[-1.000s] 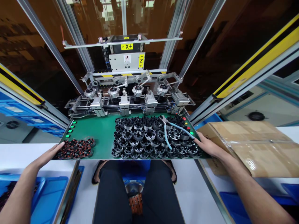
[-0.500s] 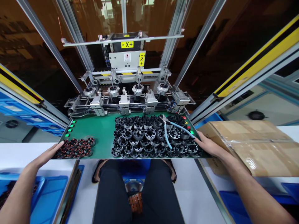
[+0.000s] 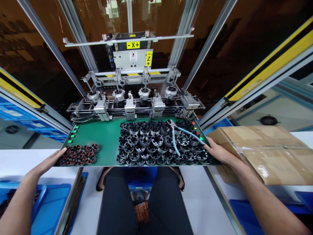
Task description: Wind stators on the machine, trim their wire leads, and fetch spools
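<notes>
My left hand (image 3: 50,160) rests at the left edge of the green work surface (image 3: 107,137), fingers stretched out and holding nothing. Beside its fingertips lies a cluster of black ring-shaped cores wound with copper wire (image 3: 79,154). At the opposite edge, my right hand (image 3: 216,150) lies with its fingers extended, some of them hidden beyond the edge. Close to its thumb are the blue handles of a pair of cutting pliers (image 3: 176,140). These lie on rows of stacked black ring cores without visible wire (image 3: 151,143).
Behind the surface stands a winding machine (image 3: 133,60) with several spindles holding cores (image 3: 144,93). Yellow-edged posts (image 3: 271,60) flank the station. A taped cardboard box (image 3: 266,153) sits at right; blue trays (image 3: 52,202) lie at lower left. Green-lit buttons (image 3: 73,132) line the left edge.
The machine's upper head and crossbar have shifted very slightly upward in view. Both hands, the pliers and the cores stay where they were.
</notes>
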Demonstrator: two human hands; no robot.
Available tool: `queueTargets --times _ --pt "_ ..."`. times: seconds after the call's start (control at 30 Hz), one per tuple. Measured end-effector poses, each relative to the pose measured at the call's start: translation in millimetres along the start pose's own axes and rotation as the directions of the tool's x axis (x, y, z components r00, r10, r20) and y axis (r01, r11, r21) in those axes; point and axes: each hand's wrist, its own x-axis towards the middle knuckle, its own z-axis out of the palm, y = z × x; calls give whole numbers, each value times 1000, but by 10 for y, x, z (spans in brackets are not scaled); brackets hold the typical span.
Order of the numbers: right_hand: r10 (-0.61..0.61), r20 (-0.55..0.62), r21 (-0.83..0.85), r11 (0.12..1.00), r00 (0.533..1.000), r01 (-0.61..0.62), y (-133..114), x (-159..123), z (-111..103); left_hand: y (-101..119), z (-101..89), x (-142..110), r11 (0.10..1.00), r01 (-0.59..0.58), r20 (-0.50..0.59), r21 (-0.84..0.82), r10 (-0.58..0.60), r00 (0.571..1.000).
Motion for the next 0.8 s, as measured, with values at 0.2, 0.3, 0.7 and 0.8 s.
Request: queueTargets --times 0.2,0.3,0.7,0.8 --pt "-5 -1 3 1000 1000 5 -2 2 2 25 2 -6 1000 -5 -10 18 5 1000" --pt "-3 -3 3 1000 1000 3 -3 -2 4 65 9 -29 1000 -14 -22 27 14 1000" --pt "10 6 -15 1000 1000 -10 -39 -13 -9 220 39 -112 1000 10 -18 5 -10 1000" --pt "5 -1 -14 1000 1000 -5 -47 -13 -12 264 41 -133 1000 11 -11 7 -11 1000"
